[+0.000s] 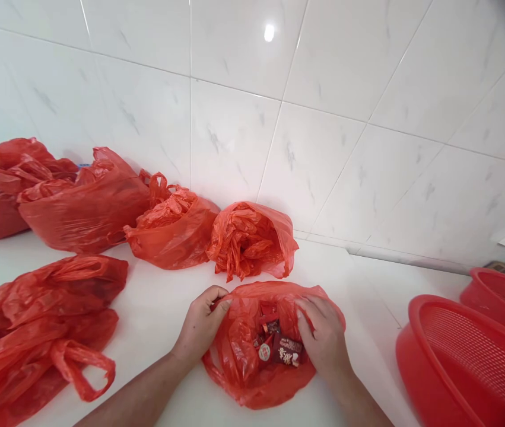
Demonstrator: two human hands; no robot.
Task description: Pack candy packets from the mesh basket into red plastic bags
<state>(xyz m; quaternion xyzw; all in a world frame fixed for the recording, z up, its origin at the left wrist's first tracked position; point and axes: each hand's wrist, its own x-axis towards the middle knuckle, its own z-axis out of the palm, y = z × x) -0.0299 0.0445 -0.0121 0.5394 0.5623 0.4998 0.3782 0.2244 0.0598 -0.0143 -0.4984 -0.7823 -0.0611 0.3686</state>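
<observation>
Holding the red bag (243,362) open on the near table (163,296), I pinch its thin rim with my left hand (201,326) and right hand (323,338), both grips narrow on plastic. It looks light, soft, slippery; small packets (279,350) lie inside. My wrists rest low, palms down.
</observation>
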